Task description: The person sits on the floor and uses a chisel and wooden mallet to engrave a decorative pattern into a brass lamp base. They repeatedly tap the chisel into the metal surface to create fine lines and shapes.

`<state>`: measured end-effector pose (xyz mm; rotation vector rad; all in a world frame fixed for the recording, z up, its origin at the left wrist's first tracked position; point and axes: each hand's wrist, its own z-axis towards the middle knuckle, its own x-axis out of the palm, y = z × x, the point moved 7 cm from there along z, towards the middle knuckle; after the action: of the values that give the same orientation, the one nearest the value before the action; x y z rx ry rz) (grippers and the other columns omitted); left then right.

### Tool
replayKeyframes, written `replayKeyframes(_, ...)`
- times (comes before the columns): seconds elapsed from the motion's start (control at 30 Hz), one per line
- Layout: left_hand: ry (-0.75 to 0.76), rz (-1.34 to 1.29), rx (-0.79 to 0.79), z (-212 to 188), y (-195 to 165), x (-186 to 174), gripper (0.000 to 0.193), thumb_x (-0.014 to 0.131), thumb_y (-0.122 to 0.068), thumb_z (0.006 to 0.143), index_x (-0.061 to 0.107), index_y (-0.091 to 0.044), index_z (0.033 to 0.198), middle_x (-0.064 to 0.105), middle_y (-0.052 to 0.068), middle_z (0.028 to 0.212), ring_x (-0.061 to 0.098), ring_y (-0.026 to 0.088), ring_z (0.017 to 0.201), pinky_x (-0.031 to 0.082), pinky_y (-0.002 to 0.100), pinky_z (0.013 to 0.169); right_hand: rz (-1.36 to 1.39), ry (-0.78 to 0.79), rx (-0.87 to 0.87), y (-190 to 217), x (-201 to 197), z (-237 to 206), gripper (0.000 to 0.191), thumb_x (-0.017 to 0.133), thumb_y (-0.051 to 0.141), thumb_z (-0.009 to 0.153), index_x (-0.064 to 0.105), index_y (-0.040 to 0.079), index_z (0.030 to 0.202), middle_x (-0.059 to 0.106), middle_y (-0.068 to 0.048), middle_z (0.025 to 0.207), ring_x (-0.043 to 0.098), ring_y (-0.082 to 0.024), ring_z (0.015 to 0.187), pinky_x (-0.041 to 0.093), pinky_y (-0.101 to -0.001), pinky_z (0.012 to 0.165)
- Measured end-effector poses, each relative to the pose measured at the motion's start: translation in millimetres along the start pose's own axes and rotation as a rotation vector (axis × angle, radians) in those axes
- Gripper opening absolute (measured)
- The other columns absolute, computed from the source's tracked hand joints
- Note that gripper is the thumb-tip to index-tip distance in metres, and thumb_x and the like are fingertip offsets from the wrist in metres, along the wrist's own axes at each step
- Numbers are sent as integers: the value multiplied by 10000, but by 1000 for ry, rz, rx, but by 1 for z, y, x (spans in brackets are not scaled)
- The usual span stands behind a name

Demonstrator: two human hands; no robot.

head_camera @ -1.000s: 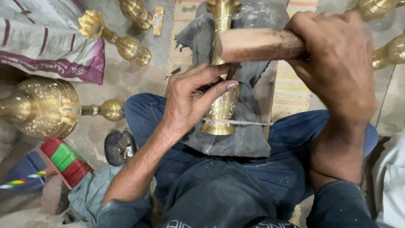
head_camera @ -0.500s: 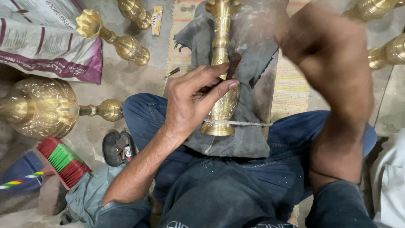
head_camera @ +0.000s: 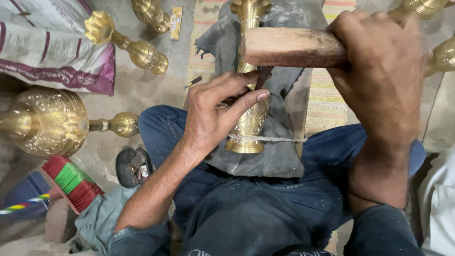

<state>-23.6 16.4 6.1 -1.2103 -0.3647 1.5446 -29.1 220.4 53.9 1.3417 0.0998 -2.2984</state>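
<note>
A tall brass vase (head_camera: 250, 124) with an engraved body lies on a grey cloth (head_camera: 279, 156) across my lap, tied down by a thin cord (head_camera: 279, 139). My left hand (head_camera: 215, 114) pinches a small dark chisel (head_camera: 262, 77) against the vase's side. My right hand (head_camera: 379, 71) grips a thick wooden mallet (head_camera: 289, 46), whose head hovers just above the chisel's top. The vase's mouth (head_camera: 250, 7) points away from me.
More brass pieces lie on the floor: a large round one (head_camera: 47, 121) at left, a slender one (head_camera: 125, 42) above it, others at top (head_camera: 151, 14) and right (head_camera: 443, 54). A printed sack (head_camera: 47, 42), a red and green brush (head_camera: 71, 182) and a striped mat (head_camera: 324, 95) surround me.
The mallet swung away upward half a second ago with my right hand blurred, and is now back down over the chisel. My left hand has held the chisel in place throughout.
</note>
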Motion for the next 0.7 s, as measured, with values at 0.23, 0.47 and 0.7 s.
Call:
replayKeyframes(0.23, 45, 26, -32, 3, 0, -1, 288, 838, -184, 949, 737, -15, 1160, 750, 68, 954, 741, 146, 791, 564, 293, 685, 21, 0, -16, -1, 1, 0, 312, 876, 120, 895, 610, 43, 1040, 673, -86, 860, 701, -230, 822, 509, -398, 745)
replayKeyframes(0.47, 76, 1, -57, 1, 4, 1, 294, 822, -187, 960, 748, -21, 1191, 747, 50, 940, 718, 122, 760, 549, 291, 654, 329, 63, 169, -23, 16, -8, 321, 847, 240, 1022, 577, 79, 1091, 612, -46, 890, 672, -234, 829, 482, -379, 755)
replayKeyframes(0.7, -18, -19, -230, -5, 16, 2, 323, 842, -194, 921, 750, -15, 1174, 754, 44, 828, 713, 123, 687, 540, 286, 619, -20, -44, -109, -13, 10, -12, 283, 838, 102, 902, 639, 27, 1089, 653, -112, 948, 658, -297, 894, 494, -399, 802)
